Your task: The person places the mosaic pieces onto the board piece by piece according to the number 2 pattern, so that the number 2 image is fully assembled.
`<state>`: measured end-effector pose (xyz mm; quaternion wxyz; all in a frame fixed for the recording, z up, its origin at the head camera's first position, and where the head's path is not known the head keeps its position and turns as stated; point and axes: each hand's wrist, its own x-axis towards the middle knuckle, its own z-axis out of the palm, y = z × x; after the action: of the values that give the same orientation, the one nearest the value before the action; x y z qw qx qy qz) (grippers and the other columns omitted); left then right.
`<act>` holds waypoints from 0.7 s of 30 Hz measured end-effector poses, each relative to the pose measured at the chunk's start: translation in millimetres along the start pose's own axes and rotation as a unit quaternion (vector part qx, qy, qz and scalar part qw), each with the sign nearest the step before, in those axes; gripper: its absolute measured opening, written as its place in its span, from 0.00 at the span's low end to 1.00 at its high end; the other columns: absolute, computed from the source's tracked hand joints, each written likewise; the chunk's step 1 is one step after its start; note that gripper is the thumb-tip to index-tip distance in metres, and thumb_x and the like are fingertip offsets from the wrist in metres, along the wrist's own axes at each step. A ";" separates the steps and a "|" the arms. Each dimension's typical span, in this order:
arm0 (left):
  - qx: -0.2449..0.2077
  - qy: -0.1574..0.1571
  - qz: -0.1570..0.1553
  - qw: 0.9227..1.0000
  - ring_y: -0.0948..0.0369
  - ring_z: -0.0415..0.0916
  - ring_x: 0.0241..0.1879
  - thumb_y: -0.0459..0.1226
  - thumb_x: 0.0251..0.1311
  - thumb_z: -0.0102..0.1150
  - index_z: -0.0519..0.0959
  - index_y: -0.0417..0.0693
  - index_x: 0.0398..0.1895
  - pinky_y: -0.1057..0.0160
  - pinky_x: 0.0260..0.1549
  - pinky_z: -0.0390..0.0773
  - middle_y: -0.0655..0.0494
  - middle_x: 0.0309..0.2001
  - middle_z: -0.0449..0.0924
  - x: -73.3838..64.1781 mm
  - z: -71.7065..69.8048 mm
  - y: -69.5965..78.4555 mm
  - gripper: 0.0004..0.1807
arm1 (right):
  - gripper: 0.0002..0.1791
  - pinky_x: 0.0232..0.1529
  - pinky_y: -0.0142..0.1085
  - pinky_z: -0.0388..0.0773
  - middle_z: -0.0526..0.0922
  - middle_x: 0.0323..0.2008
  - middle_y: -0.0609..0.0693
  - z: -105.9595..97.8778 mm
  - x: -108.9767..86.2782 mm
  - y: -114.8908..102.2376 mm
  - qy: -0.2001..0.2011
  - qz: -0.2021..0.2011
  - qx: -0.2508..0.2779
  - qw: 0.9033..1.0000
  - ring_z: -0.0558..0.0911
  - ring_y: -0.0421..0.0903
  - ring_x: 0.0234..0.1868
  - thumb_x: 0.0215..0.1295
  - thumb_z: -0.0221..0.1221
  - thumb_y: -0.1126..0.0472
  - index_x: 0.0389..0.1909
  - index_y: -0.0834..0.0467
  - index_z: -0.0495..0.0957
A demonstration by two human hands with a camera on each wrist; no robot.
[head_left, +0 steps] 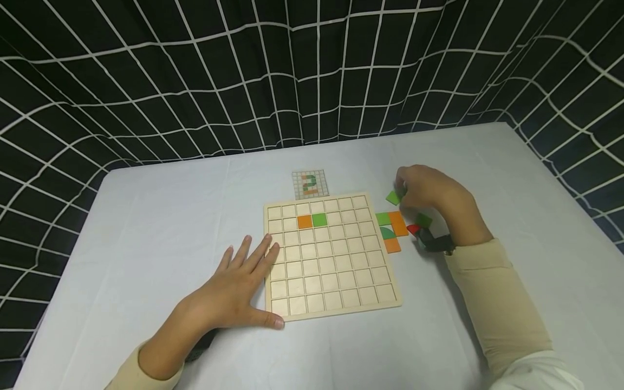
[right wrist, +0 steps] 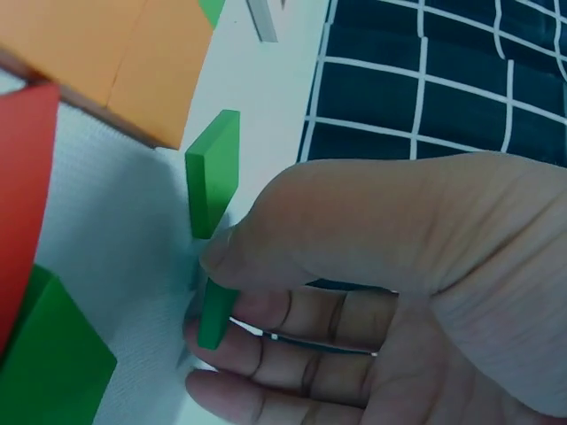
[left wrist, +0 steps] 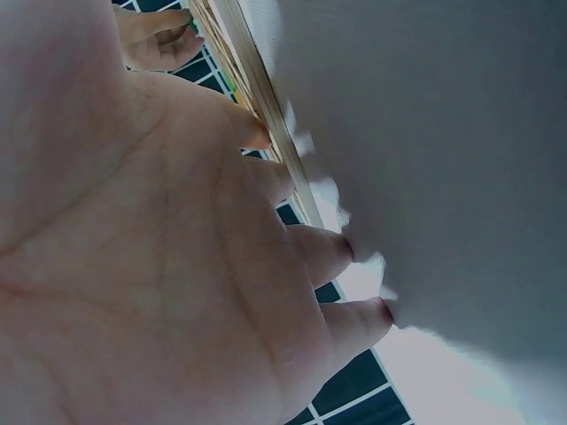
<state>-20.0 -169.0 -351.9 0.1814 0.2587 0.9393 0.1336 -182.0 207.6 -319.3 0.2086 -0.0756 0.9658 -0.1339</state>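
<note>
My left hand (head_left: 234, 295) is spread flat, its index finger and thumb on the left edge of a wooden grid board (head_left: 336, 265), the other fingers beside it. An orange square tile (head_left: 304, 221) and a light green square tile (head_left: 319, 219) sit side by side in an upper row of cells. Beyond the board's right edge, my right hand (head_left: 429, 189) pinches a small dark green piece (right wrist: 215, 314) between thumb and fingers. Its exact shape is partly hidden. Next to those fingertips lies a light green tile (right wrist: 213, 173).
Right of the board lie orange tiles (head_left: 398, 223), a green quarter-round piece (head_left: 387, 233), a red piece (head_left: 413, 229) and another green tile (head_left: 424, 220). Behind the board is a small pattern card (head_left: 310, 184). A black curtain with white grid lines (head_left: 317, 70) surrounds the white table (head_left: 195, 206).
</note>
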 end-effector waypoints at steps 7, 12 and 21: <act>-0.001 0.001 0.003 1.000 0.39 0.29 0.77 0.77 0.42 0.59 0.44 0.47 0.82 0.30 0.67 0.39 0.49 0.81 0.34 -1.1 0.1 0.2 0.71 | 0.16 0.44 0.51 0.78 0.80 0.39 0.58 -2.3 -2.9 -7.3 0.003 -0.034 -0.005 0.999 0.75 0.56 0.38 0.49 0.68 0.71 0.41 0.66 0.80; 0.001 0.004 0.007 1.000 0.38 0.30 0.77 0.77 0.43 0.59 0.44 0.46 0.82 0.30 0.67 0.40 0.48 0.81 0.34 -1.6 -0.6 0.2 0.71 | 0.14 0.43 0.49 0.79 0.81 0.38 0.56 -2.1 -6.3 -15.2 0.011 -0.065 -0.008 0.998 0.75 0.54 0.38 0.51 0.64 0.72 0.42 0.65 0.82; 0.002 0.002 0.006 1.000 0.38 0.30 0.77 0.78 0.42 0.58 0.44 0.46 0.82 0.30 0.67 0.39 0.48 0.81 0.34 -1.4 -0.4 0.2 0.71 | 0.11 0.46 0.51 0.78 0.84 0.42 0.54 4.5 -10.1 -29.4 0.012 -0.118 -0.015 0.993 0.77 0.53 0.40 0.59 0.62 0.69 0.43 0.61 0.84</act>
<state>-19.0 -169.7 -351.1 0.1778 0.2640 0.9386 0.1330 -168.4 180.6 -310.9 0.1786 -0.1908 0.9544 -0.1441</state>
